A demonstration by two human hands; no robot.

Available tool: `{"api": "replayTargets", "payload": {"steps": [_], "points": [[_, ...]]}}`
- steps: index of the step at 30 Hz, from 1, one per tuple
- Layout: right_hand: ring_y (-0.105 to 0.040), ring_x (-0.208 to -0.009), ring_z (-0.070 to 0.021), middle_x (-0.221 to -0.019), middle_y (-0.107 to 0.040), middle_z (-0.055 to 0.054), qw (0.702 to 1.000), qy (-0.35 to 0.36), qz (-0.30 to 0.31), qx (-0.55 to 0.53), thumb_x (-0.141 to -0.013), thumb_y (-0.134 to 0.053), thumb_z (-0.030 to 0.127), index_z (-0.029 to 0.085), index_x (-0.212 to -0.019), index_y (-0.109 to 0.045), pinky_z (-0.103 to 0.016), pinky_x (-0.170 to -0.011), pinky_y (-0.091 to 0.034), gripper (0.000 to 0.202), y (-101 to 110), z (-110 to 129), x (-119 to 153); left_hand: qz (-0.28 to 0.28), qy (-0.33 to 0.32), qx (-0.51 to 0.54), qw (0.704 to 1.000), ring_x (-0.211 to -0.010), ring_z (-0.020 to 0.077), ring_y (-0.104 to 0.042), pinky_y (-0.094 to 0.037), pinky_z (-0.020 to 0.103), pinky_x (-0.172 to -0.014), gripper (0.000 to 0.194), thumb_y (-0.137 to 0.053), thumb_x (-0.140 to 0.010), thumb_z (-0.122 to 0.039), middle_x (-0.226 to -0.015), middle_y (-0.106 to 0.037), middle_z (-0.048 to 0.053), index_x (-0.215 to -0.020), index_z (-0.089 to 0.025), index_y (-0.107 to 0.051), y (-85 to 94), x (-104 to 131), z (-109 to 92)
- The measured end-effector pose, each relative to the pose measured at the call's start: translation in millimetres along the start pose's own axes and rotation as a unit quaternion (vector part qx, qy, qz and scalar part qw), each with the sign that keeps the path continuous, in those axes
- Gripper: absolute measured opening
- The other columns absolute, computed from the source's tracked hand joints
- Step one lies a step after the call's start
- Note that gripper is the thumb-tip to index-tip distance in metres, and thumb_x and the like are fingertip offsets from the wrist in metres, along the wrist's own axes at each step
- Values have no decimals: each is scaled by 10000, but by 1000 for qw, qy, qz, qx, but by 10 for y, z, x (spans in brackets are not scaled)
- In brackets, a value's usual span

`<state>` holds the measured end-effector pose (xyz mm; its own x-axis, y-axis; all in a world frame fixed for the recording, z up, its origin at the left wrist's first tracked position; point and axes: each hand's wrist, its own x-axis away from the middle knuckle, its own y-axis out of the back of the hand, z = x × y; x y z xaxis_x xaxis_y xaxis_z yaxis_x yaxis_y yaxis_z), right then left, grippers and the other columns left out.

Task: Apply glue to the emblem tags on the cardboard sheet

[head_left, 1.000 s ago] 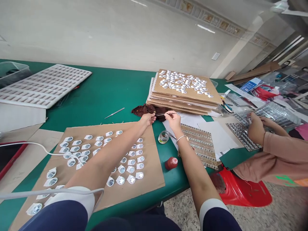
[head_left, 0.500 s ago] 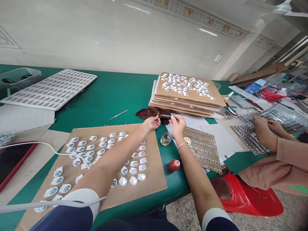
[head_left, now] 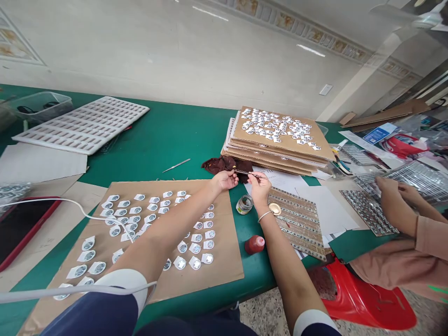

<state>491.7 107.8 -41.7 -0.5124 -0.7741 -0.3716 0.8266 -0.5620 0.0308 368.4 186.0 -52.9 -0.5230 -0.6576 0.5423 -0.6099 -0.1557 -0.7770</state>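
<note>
My right hand (head_left: 260,185) pinches a slim metal tool (head_left: 242,172), perhaps tweezers, which points left towards my other hand. My left hand (head_left: 226,180) is closed at the tool's far end, its fingertips pinched together; whether they grip the tip or a small piece cannot be made out. Just behind both hands lies a crumpled dark brown cloth (head_left: 219,164). An open glass jar (head_left: 244,204) stands below them, with its round gold-coloured lid (head_left: 275,209) by my right wrist. Under my left forearm is a cardboard sheet (head_left: 224,266) bearing rows of round silvery pieces on white tabs (head_left: 179,262).
A red bottle (head_left: 254,244) stands near the table edge. Another thin metal tool (head_left: 176,165) lies behind the cardboard. Stacked boards (head_left: 276,154) hold more pieces. A studded brown board (head_left: 297,224) lies to the right, a white slotted tray (head_left: 87,123) at left. A co-worker's hands (head_left: 392,191) work at far right.
The view has shifted slightly, so most things appear a little further right. My hands keep their hold, and the tool between them looks tilted a little differently.
</note>
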Motion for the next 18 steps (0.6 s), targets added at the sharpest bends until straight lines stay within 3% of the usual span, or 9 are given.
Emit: {"api": "replayTargets", "payload": {"steps": [7, 11, 13, 15, 18], "points": [[-605, -580, -132, -712, -625, -23, 996, 34, -26, 78, -785, -540, 451, 160, -902, -579, -292, -588, -518, 316, 124, -45, -85, -29, 30, -33, 999, -644, 86, -548, -485, 222, -559, 198, -508, -899, -285, -821, -575, 18, -975, -110, -560, -30, 37, -19], [-605, -823, -186, -961, -606, -94, 979, 67, -55, 184, -834, -478, 434, 176, -987, -589, -349, -766, -488, 320, 435, -21, -269, -49, 24, -42, 998, -615, 76, -534, -473, 207, -535, 190, -504, -902, -283, -797, -569, 11, -959, -111, -561, -75, 32, -9], [-582, -887, -221, -992, -600, -111, 968, 72, -23, 240, -805, -537, 358, 181, -936, -632, -382, -838, -444, 239, 595, -18, -361, -60, 23, -47, 997, -618, 76, -534, -474, 206, -535, 190, -505, -901, -281, -805, -569, 13, -966, -111, -559, -98, 18, 1], [-577, -865, -247, -896, -617, -120, 955, 66, 28, 287, -757, -582, 257, 172, -817, -671, -406, -845, -419, 137, 704, -20, -426, -70, 21, -50, 996, -619, 76, -534, -473, 204, -534, 188, -508, -899, -277, -811, -569, 13, -970, -110, -558, -116, 0, 13], [-569, -876, -271, -847, -625, -139, 938, 62, 86, 330, -738, -552, 165, 160, -746, -692, -430, -863, -389, 140, 710, -9, -463, -80, 18, -45, 996, -622, 76, -535, -475, 205, -537, 182, -510, -898, -272, -816, -572, 15, -969, -112, -559, -127, -21, 36]]}}
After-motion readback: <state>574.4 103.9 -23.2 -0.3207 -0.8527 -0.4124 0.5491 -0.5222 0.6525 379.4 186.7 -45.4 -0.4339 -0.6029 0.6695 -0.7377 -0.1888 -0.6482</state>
